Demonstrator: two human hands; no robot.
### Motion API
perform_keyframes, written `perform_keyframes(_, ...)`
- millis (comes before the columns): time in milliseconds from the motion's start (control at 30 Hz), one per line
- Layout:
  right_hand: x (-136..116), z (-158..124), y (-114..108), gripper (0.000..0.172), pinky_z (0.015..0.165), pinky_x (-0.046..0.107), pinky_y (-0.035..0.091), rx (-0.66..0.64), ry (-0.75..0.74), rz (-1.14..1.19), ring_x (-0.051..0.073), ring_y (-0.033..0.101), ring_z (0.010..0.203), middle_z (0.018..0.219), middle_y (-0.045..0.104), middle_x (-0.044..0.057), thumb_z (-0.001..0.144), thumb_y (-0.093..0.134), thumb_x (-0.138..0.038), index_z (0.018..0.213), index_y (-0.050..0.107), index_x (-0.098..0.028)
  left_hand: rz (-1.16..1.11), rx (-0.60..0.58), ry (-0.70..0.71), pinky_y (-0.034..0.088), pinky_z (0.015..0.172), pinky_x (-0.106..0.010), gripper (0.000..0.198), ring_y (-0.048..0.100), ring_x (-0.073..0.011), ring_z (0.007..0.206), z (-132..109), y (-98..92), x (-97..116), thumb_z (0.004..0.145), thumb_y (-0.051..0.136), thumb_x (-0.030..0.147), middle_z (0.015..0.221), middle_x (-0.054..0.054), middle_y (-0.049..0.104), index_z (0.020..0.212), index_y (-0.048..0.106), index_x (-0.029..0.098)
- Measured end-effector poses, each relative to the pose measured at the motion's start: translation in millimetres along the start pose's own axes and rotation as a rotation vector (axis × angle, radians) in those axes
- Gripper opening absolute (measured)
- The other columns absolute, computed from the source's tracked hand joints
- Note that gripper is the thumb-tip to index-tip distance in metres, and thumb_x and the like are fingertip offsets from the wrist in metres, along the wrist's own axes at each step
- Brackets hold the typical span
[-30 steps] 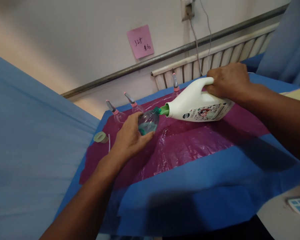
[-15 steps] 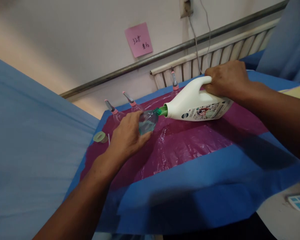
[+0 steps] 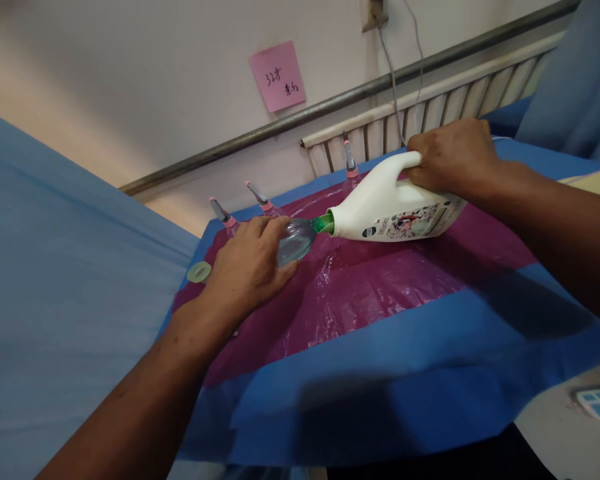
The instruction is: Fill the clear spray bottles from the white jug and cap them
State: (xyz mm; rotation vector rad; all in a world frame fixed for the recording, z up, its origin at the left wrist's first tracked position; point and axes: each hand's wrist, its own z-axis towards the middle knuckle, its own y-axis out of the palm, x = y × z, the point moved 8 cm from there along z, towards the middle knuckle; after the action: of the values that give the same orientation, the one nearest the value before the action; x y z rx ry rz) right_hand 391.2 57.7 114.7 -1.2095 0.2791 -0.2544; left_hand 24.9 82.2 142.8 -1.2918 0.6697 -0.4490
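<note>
My right hand (image 3: 453,159) grips the handle of a white detergent jug (image 3: 395,212) tipped on its side, its green spout (image 3: 324,223) pointing left. My left hand (image 3: 247,263) is wrapped round a small clear plastic bottle (image 3: 294,241) with greenish liquid inside. The jug's spout meets the bottle's mouth. Both are held over a magenta plastic sheet (image 3: 370,287) spread on a blue cloth (image 3: 380,393).
Three clear bottles with pink-and-grey nozzle caps (image 3: 223,212) (image 3: 258,195) (image 3: 349,160) stand along the sheet's far edge. A pale green cap (image 3: 199,271) lies at the left. Behind are a radiator (image 3: 430,110), a rail, a pink note (image 3: 277,75) and a hanging cable.
My left hand with the small bottle has shifted slightly left and closer over the bottle. The jug stays tipped at the bottle's mouth.
</note>
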Motion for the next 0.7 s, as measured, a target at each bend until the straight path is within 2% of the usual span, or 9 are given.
perform_keyframes(100,-5,0,-3,0.051,0.092,0.055,0.046,0.005,-0.015,-0.049,0.044,0.072,0.111,0.114,0.08,0.022,0.104,0.056,-0.063,0.126,0.081,-0.024,0.025,-0.006,0.014,0.062,0.116,-0.06,0.064,0.064,-0.0437,0.147,1,0.6,-1,0.1,0.08,0.037,0.16,-0.018,0.066,0.16,0.059,0.026)
perform_keyframes(233,-8,1,-4,0.05,0.088,0.053,0.044,0.016,-0.034,-0.048,0.043,0.071,0.106,0.107,0.079,0.021,0.104,0.057,-0.064,0.123,0.082,-0.026,0.044,-0.017,0.026,0.061,0.115,-0.06,0.061,0.064,-0.044,0.145,2,0.8,-1,0.101,0.079,0.036,0.159,-0.017,0.066,0.158,0.06,0.028)
perform_keyframes(433,-12,-1,-6,0.045,0.085,0.049,0.041,0.01,-0.04,-0.102,0.041,0.072,0.104,0.111,0.08,0.023,0.103,0.058,-0.051,0.126,0.083,-0.021,0.102,-0.057,0.041,0.06,0.114,-0.06,0.065,0.064,-0.0456,0.143,5,-3.3,4,0.101,0.078,0.038,0.16,-0.019,0.064,0.162,0.059,0.026)
perform_keyframes(700,-17,-1,-5,0.043,0.083,0.045,0.035,0.006,-0.043,-0.127,0.034,0.073,0.099,0.111,0.082,0.021,0.103,0.057,-0.049,0.124,0.084,-0.023,0.169,-0.105,0.086,0.058,0.116,-0.056,0.065,0.066,-0.0424,0.14,11,-4.4,7,0.099,0.079,0.036,0.156,-0.018,0.068,0.16,0.059,0.027)
